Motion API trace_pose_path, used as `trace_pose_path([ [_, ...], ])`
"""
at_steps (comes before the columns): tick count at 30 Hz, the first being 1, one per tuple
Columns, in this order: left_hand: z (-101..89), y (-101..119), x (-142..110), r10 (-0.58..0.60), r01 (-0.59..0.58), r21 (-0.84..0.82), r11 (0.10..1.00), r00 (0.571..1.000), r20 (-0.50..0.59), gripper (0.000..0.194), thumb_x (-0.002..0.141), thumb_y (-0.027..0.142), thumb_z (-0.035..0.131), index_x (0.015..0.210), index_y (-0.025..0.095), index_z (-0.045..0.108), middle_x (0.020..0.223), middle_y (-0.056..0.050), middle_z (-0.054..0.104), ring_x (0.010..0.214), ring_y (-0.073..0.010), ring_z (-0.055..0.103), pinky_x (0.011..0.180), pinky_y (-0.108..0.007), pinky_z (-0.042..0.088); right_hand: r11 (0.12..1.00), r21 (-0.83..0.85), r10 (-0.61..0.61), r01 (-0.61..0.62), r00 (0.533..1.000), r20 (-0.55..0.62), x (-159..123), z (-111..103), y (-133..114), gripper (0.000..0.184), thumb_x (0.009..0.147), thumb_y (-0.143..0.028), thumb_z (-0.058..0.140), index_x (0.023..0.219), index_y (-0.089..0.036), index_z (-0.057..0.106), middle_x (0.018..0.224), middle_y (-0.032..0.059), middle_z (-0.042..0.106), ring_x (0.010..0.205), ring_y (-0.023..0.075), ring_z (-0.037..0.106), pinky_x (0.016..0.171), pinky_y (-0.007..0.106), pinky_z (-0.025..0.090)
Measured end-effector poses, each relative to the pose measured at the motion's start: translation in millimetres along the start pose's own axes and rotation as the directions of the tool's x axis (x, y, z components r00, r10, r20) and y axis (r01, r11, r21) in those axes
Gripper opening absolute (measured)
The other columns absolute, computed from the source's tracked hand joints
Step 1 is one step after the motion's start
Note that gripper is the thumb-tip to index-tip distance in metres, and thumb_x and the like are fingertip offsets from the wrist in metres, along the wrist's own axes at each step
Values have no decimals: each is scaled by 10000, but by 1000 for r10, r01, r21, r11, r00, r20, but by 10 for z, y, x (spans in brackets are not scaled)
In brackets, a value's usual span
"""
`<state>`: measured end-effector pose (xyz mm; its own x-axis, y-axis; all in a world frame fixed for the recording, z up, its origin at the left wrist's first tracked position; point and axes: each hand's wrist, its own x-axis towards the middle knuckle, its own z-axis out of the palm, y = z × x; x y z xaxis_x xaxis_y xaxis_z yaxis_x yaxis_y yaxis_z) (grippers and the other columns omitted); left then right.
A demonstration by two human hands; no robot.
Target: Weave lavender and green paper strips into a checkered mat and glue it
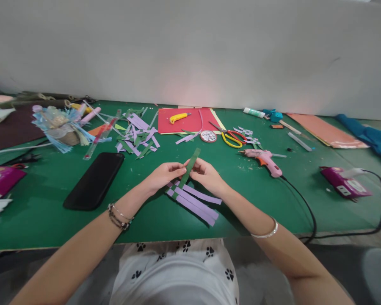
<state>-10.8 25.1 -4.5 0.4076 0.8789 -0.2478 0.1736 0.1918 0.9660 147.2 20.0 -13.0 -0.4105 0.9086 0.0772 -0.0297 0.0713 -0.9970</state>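
Note:
A green paper strip (191, 166) slants up between my two hands. The fingers of my left hand (165, 176) are pinched at its left edge. From the other side my right hand (208, 174) grips the same strip with bent fingers, its fingertips partly hidden. Below the hands, several lilac paper strips (197, 205) fan out toward the lower right. At their left end they cross over and under green strips in a small woven patch (172, 191), low over the green table.
A black phone (94, 181) lies left, behind it a pile of cut paper strips (136, 133). Scissors (230, 137), a yellow cutter (179, 118) on red paper (165, 123) and a round dish (208, 136) lie ahead. A pink glue gun (263, 159) trails its cord (301, 199) at right.

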Motion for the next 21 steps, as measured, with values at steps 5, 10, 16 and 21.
trace_pose_path([
  [5, 24, 29, -10, 15, -15, 10, 1000, 999, -37, 271, 594, 402, 603, 701, 157, 561, 543, 56, 450, 476, -69, 375, 424, -187, 241, 997, 69, 25, -25, 1000, 3, -8, 9, 8, 149, 677, -215, 570, 821, -191, 542, 780, -21, 614, 740, 102, 570, 760, 278, 438],
  [10, 0, -6, 5, 60, -62, -61, 996, 997, -40, 263, 603, 398, 607, 685, 151, 562, 571, 47, 471, 499, -67, 392, 451, -183, 282, 993, 111, 42, -48, 998, 54, 1, -10, 1, 191, 646, -214, 618, 832, -194, 580, 829, -12, 642, 745, 99, 580, 795, 285, 433],
  [16, 14, -11, -2, 87, -90, -21, 996, 991, -99, 242, 625, 393, 581, 674, 158, 549, 532, 62, 440, 454, -60, 375, 402, -170, 247, 985, 159, 77, -70, 996, -40, 13, 6, 15, 154, 612, -209, 632, 761, -196, 592, 714, -34, 634, 705, 95, 577, 763, 276, 439],
  [21, 54, 21, -35, 214, -190, 133, 973, 957, -197, 213, 649, 366, 554, 671, 155, 564, 556, 42, 491, 476, -75, 409, 451, -189, 323, 998, 53, 42, -35, 990, -134, 9, 19, -15, 128, 606, -190, 602, 732, -192, 580, 655, -52, 581, 648, 78, 536, 686, 245, 433],
])
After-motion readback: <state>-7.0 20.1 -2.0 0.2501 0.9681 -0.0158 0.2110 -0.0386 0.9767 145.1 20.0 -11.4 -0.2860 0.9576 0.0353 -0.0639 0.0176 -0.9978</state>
